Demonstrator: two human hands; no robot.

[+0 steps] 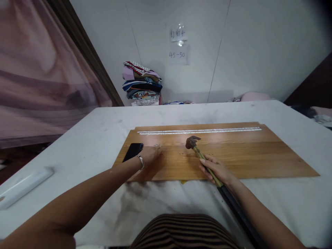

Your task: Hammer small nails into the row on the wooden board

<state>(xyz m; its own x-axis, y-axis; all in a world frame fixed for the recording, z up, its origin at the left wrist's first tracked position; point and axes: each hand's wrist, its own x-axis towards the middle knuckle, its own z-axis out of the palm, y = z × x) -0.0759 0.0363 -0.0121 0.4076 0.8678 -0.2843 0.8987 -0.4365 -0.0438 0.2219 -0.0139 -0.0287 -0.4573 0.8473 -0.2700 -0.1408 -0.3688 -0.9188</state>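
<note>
A long wooden board [246,152] lies on the white table [85,138]. My right hand [216,169] is closed round the yellow-and-black handle of a claw hammer [193,142], whose head rests on the board near a row of small dark dots. My left hand [150,154], with a bracelet at the wrist, reaches onto the board's left part with fingers curled toward a small shiny thing [157,146] too small to name. A black phone [133,151] lies just left of that hand. A thin silvery strip [199,131] runs along the board's far edge.
A white oblong object [22,186] lies at the table's left edge. A stack of folded clothes [142,84] stands against the wall behind the table, below two paper notes [178,45]. A pinkish curtain [44,76] hangs at the left.
</note>
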